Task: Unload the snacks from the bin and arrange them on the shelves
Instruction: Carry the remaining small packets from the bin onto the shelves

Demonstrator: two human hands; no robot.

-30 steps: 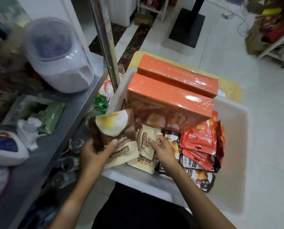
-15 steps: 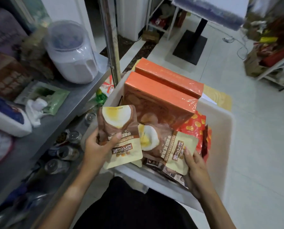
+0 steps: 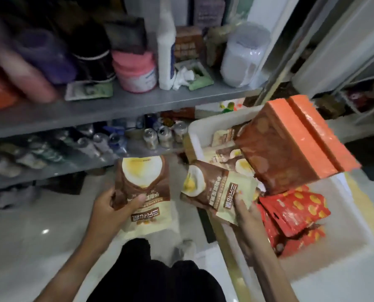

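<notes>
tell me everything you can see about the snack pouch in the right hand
The pouch is a flat, glossy brown and cream packet with a picture of a halved egg at one end and printed lettering at the cream end. It lies tilted, raised over the near edge of the white bin. The right hand pinches its cream end; nothing else clearly touches it.

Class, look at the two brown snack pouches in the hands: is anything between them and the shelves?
Nothing visible blocks the left-hand pouch or right-hand pouch; the lower shelf ahead already holds cans.

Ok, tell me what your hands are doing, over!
Left hand grips one egg pouch. Right hand pinches another pouch over the bin. Nothing blocking.
</notes>
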